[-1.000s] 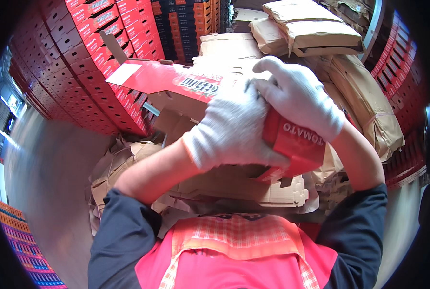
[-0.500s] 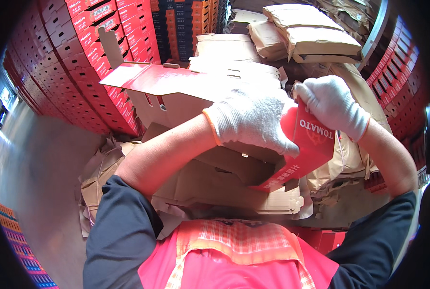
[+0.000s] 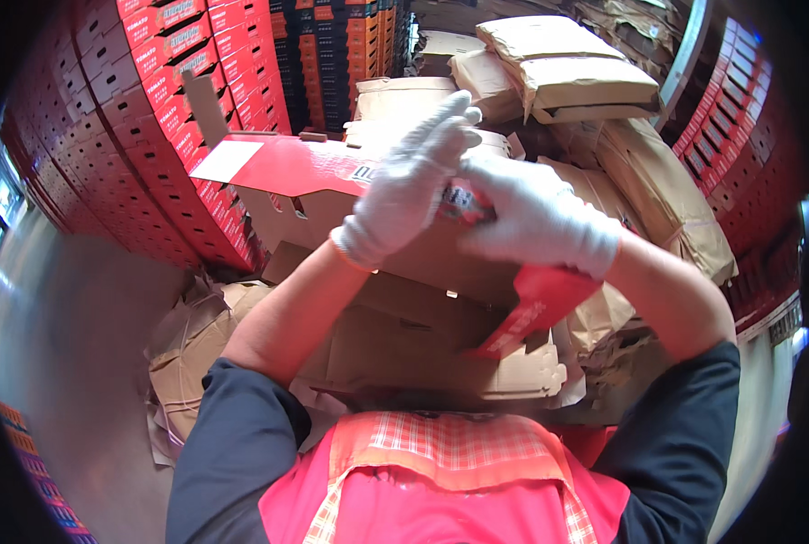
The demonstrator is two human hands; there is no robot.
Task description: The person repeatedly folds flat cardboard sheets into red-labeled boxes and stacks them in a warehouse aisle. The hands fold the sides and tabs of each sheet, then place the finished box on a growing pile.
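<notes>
A partly folded carton [image 3: 318,227], brown inside and red outside, lies in front of me. Its long red flap [image 3: 305,168] stretches to the left, and a red end panel [image 3: 549,304] stands at the right. My gloved left hand [image 3: 409,181] is over the far side, fingers straight and together, pointing up and right. Beside it, my gloved right hand [image 3: 540,213] has its fingers stretched leftward, thumb apart. A small red printed patch shows between the hands; their contact with the carton beneath is partly hidden.
Tall stacks of red cartons [image 3: 141,118] stand at the left, with more red cartons [image 3: 731,109] at the right. Brown paper-wrapped bundles [image 3: 595,77] lie beyond the carton. Another brown bundle [image 3: 187,367] sits left of it, beside the grey floor [image 3: 105,354].
Both hands have left the red end panel and moved left and away from me, coming close together. The left fingers have straightened; the end panel now leans lower.
</notes>
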